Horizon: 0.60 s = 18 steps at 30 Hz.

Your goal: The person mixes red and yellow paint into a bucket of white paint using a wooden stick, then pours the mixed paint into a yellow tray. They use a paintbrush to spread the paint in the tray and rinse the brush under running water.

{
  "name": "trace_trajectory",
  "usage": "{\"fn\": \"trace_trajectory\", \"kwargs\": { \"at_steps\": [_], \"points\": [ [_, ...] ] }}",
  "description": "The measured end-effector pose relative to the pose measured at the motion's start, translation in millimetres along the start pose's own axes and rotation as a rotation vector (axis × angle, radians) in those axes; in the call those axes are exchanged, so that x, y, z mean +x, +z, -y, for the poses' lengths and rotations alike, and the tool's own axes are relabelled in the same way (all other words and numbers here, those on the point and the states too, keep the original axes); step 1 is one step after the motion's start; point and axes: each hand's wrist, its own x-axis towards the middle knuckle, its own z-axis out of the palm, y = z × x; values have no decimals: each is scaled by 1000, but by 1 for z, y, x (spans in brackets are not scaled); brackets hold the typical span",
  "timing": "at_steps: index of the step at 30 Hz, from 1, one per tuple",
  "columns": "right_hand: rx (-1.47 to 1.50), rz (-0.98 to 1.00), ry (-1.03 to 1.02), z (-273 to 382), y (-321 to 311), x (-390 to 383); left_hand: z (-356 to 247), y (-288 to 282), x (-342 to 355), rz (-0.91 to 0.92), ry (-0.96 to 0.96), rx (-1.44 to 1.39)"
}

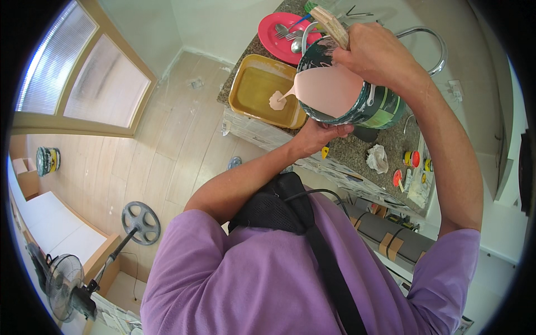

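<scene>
My right hand [365, 53] is closed on a pale wooden stick [326, 25] at the upper rim of a dark green paint bucket [385, 111]. My left hand [321, 134] grips the lower side of the bucket, which is tilted toward the left. Pale pink paint [326, 89] runs in a thin stream from its lip into a yellow tray [245, 84], where a small pink puddle lies. Behind, a red plate [271, 42] holds spoons and forks. Tray and plate stand on a speckled stone counter [402, 139].
A crumpled white rag [377, 159] and small paint tubs [411, 159] lie on the counter, beside a curved chrome tap [435, 36]. Down left are a bucket [48, 161] on the wooden floor [178, 134], a fan [64, 279] and a framed glazed panel [100, 84].
</scene>
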Motion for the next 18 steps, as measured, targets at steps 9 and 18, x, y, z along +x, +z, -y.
{"fn": "trace_trajectory", "kwargs": {
  "at_steps": [9,18],
  "points": [
    [0,4,43,3,-2,1,-2,1,1,-4,-7,-12],
    [7,-9,53,3,-3,0,-8,4,0,0,-12,-29]
  ]
}}
